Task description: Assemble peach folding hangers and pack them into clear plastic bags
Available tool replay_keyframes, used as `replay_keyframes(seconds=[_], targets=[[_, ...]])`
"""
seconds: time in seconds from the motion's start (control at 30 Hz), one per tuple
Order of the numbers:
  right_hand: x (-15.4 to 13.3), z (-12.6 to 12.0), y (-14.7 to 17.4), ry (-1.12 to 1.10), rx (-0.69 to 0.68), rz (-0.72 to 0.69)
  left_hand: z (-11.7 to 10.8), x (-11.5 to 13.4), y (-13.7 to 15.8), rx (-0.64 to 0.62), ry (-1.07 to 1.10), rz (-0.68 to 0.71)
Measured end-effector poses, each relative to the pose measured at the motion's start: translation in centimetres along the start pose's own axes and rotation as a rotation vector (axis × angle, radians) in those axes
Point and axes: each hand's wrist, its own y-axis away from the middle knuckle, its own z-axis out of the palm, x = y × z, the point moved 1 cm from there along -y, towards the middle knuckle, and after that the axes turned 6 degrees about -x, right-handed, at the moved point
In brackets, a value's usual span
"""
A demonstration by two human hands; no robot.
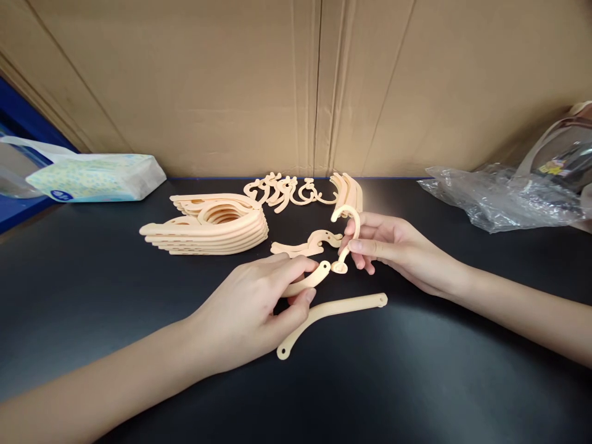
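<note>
My left hand (263, 302) pinches a short curved beige plastic arm (309, 282) with a hole at its end. Between the thumb and fingers of my right hand (388, 246) is a beige hanger hook (356, 225), its round base down, close to the arm's holed end; I cannot tell whether they touch. A longer bent arm (342, 305) with a hole at its left end lies on the black table (370, 382), just in front of my left hand. Behind both hands lie a few more beige curved pieces (300, 246).
A stack of beige folding hangers (208, 231) sits at the left. Loose hooks (282, 190) and a bundle of arms (348, 190) lie at the back, before a cardboard wall (231, 86). A tissue pack (102, 177) is far left, a clear plastic bag (499, 197) far right.
</note>
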Motion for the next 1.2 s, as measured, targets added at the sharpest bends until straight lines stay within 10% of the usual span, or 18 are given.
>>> replay_keyframes(seconds=[1.2], targets=[[-0.2,0.53,0.12,0.068,0.07,0.001,0.41,0.0,-0.07,0.094,-0.375,0.268]])
